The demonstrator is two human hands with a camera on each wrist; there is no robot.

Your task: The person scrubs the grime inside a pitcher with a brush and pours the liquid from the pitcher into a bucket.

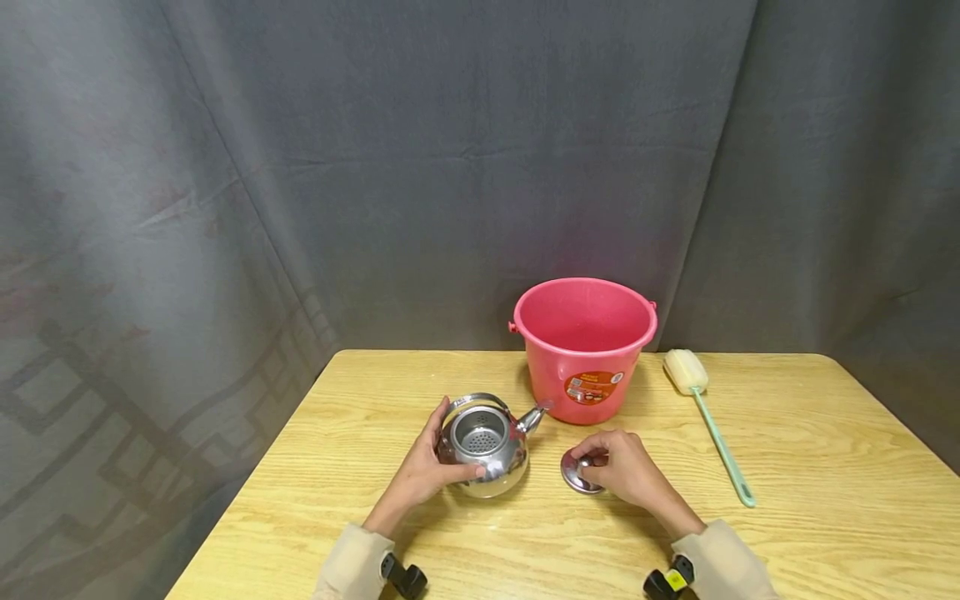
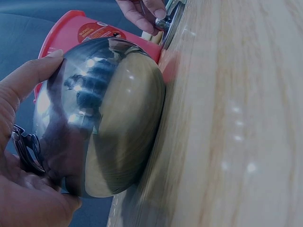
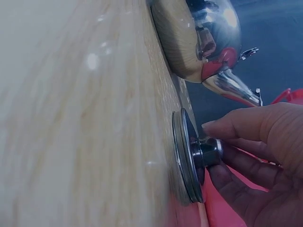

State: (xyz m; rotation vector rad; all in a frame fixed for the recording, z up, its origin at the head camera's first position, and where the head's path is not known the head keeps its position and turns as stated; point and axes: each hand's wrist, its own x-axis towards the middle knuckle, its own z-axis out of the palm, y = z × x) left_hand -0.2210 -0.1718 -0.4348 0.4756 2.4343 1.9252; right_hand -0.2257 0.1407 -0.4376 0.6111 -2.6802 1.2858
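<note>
A shiny steel teapot (image 1: 491, 475) stands on the table with its top uncovered, a perforated strainer (image 1: 480, 440) showing inside. Its spout points right, toward the bucket. My left hand (image 1: 426, 462) grips the body from the left, thumb across the near side and fingers behind. In the left wrist view the rounded body (image 2: 102, 118) fills the space beside the thumb. Right of the teapot, the round steel lid (image 1: 573, 473) lies at table level. My right hand (image 1: 626, 468) holds its knob (image 3: 209, 151) between thumb and fingers, as the right wrist view shows.
Behind the teapot and lid stands a pink bucket (image 1: 547, 367) with a red label, close to the spout tip. A sponge brush (image 1: 720, 437) with a pale green handle lies at the right of the wooden table (image 1: 825, 433). Grey curtain (image 1: 465, 183) hangs behind.
</note>
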